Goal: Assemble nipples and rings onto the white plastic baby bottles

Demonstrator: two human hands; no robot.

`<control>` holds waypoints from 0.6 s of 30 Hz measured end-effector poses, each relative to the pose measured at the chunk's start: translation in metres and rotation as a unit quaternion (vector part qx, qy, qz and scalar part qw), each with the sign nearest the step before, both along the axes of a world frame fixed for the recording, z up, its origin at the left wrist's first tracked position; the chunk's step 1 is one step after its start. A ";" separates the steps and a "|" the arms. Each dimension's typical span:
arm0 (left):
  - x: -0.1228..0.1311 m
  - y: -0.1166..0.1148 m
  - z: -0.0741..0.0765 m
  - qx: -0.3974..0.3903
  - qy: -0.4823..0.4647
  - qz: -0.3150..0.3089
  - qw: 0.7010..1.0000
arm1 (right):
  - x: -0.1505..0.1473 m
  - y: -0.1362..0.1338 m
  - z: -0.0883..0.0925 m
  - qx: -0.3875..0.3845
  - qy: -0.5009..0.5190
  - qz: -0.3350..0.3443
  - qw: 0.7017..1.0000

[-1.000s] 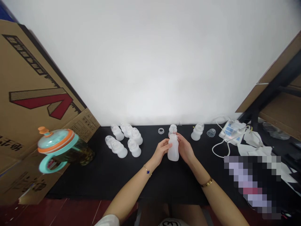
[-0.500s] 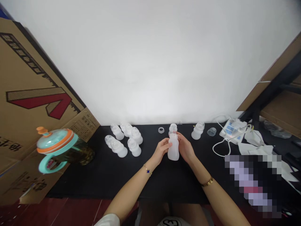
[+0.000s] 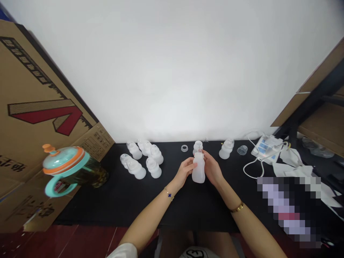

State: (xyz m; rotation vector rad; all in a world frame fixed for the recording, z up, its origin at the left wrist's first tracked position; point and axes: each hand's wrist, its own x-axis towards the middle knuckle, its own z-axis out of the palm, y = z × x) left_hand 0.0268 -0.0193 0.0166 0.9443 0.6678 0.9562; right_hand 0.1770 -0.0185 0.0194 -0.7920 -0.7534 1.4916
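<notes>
White bottle (image 3: 198,172), one, waisted, cap off: at the front middle of the counter (image 3: 172,211), between the person's two hands, mouth up; whether its base touches the counter cannot be told. Left hand (image 3: 185,170): partly closed, thumb and fingers holding the bottle's upper side. Right hand (image 3: 213,165): fingers curled in at the bottle's neck and mouth; whether they grip the bottle or a small clear piece there is too fine to tell.

Second bottle (image 3: 198,144): white, directly behind the first, partly hidden by it and by the fingers. Clear ring (image 3: 184,148): flat on the counter, left of the second bottle. Third bottle (image 3: 226,150): right of the hands, toward the wall (image 3: 172,71). Clear cap (image 3: 242,150): just right of the third bottle.

Farther left: a cluster of white bottles (image 3: 140,172) with clear tops; beyond it, a large jug (image 3: 91,173), teal and orange lid and handle, dark contents; a printed cardboard box (image 3: 34,96).

Farther right: a white power strip (image 3: 264,148) with a looped cable (image 3: 245,173); crumpled white paper (image 3: 291,168).
</notes>
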 end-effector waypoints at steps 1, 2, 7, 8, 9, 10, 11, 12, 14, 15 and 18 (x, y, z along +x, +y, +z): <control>0.000 0.000 0.000 0.001 0.000 0.000 1.000 | 0.000 0.000 0.001 -0.003 0.007 0.004 1.000; 0.000 0.000 0.000 0.001 0.000 0.000 1.000 | 0.000 0.000 0.002 -0.006 0.012 0.008 1.000; 0.000 0.000 -0.001 0.004 -0.006 -0.004 1.000 | 0.000 -0.001 0.002 -0.007 -0.002 -0.004 1.000; 0.000 0.000 0.000 0.003 -0.004 -0.004 1.000 | 0.000 -0.001 0.002 -0.008 -0.008 -0.008 1.000; 0.000 0.000 0.000 0.002 -0.003 -0.004 1.000 | 0.000 -0.001 0.001 -0.007 -0.013 -0.011 1.000; 0.000 0.000 0.000 0.000 -0.001 -0.004 1.000 | 0.000 -0.001 0.001 -0.005 -0.016 -0.014 1.000; 0.000 -0.001 0.001 0.000 0.001 -0.003 1.000 | 0.000 -0.001 0.001 -0.003 -0.019 -0.016 1.000; 0.000 -0.001 0.001 0.000 0.002 -0.003 1.000 | 0.000 0.000 0.000 -0.001 -0.020 -0.017 1.000; 0.000 -0.001 0.002 0.002 0.003 -0.003 1.000 | 0.000 0.000 0.000 0.000 -0.018 -0.018 1.000; 0.000 -0.001 0.002 0.004 0.003 -0.004 1.000 | 0.000 0.000 0.000 -0.001 -0.015 -0.015 1.000; 0.000 -0.001 0.002 0.004 0.003 -0.005 1.000 | 0.001 0.001 0.000 -0.003 -0.002 -0.003 1.000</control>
